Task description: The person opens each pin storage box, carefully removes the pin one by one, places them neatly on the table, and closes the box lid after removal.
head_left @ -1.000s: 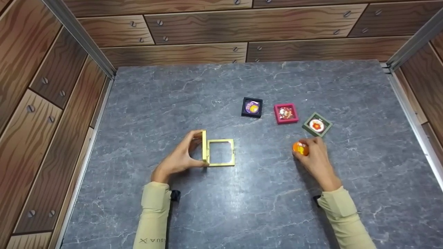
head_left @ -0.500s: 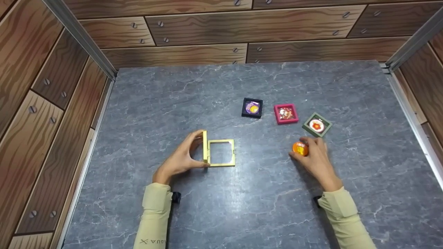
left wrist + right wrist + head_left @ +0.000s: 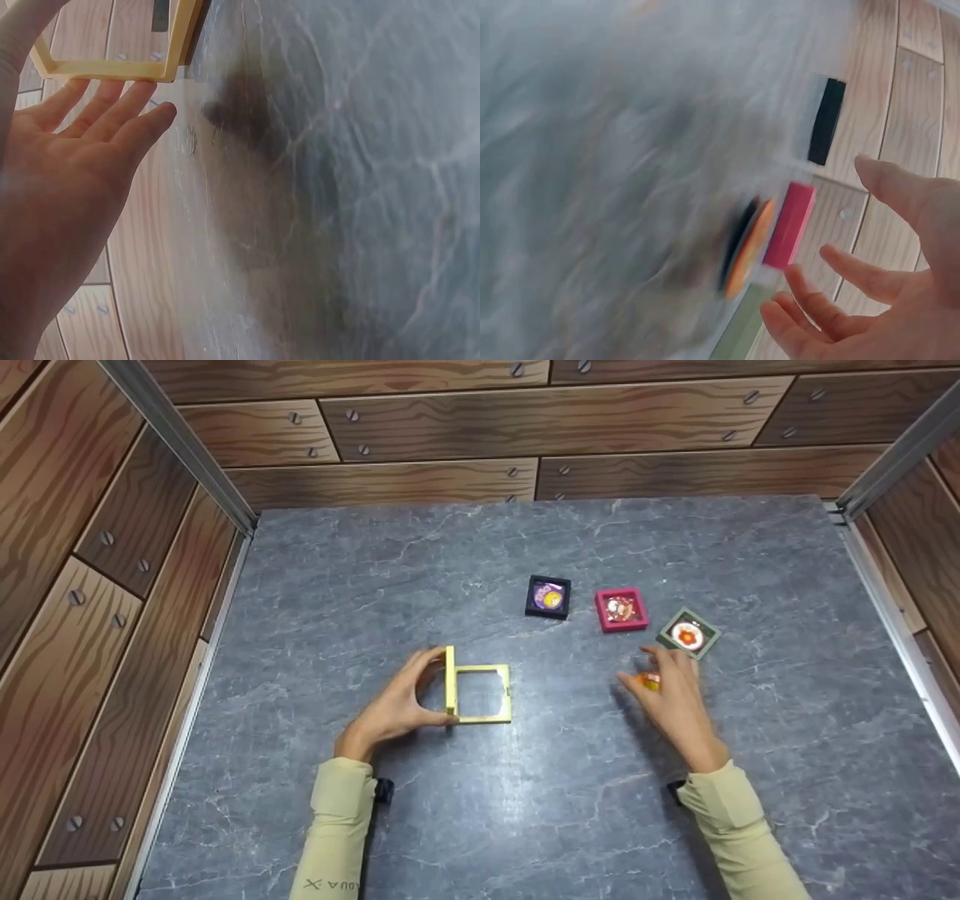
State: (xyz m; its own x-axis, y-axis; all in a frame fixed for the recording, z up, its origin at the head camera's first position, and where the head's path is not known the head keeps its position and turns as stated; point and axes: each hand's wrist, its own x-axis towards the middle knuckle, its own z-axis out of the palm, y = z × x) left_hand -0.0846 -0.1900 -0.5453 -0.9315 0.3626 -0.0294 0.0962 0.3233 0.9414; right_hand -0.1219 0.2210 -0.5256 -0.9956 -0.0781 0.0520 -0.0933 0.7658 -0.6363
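My left hand [image 3: 390, 701] holds the upright half of a hinged yellow display frame [image 3: 482, 721] between thumb and fingers. The frame's other half lies flat on the table, with a clear pane inside. In the left wrist view, fingertips press along the frame's edge [image 3: 105, 71]. Over an orange round badge [image 3: 651, 682], my right hand [image 3: 675, 705] hovers with fingers spread, partly hiding it. The right wrist view shows the badge [image 3: 751, 247] lying on the table with a dark underside, apart from the fingertips.
Beyond my right hand are a green frame [image 3: 671, 646], a pink frame [image 3: 622, 628] and a black frame [image 3: 547, 613], each showing a round picture piece. They sit on a grey marbled table [image 3: 360, 577] with wood-patterned walls [image 3: 435, 427] around it.
My right hand has let go of the orange badge; thumb and fingers have spread and lifted over it. The left hand still holds the yellow frame half upright.
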